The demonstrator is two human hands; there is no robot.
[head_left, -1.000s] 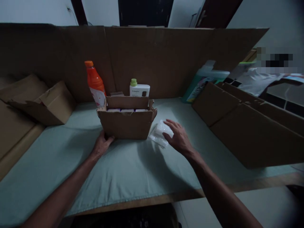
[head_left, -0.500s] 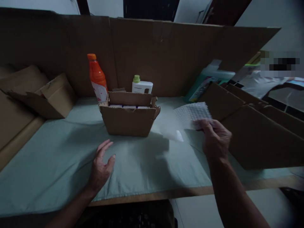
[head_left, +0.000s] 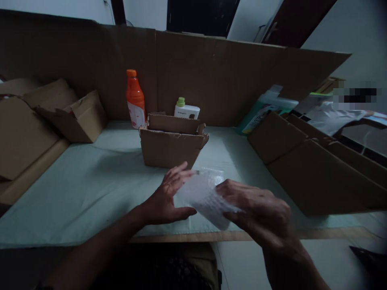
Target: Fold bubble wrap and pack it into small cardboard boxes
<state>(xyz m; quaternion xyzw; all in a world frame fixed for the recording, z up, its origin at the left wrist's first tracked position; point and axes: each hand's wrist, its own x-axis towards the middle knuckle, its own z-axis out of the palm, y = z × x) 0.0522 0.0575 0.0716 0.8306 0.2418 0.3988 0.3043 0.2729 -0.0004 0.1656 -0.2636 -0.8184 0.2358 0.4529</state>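
Note:
A translucent sheet of bubble wrap [head_left: 203, 194] hangs over the near part of the table, blurred by motion. My right hand [head_left: 256, 211] pinches it at its right side between thumb and fingers. At its left edge is my left hand [head_left: 169, 197], thumb and fingers spread apart; whether the fingertips touch the wrap I cannot tell. Just beyond both hands stands a small open cardboard box [head_left: 172, 147], its flaps up. What lies inside it is mostly hidden by the front wall.
Behind the box stand an orange bottle [head_left: 135, 98] and a white bottle with a green cap [head_left: 186, 110]. A jug of teal liquid [head_left: 260, 110] leans at the right, behind a large carton [head_left: 332, 177]. More cartons [head_left: 81, 117] stand left. A person [head_left: 329, 114] is at far right.
My right hand has brought the bubble wrap left and nearer to me. My left hand has moved right, up to the wrap. The view has shifted slightly.

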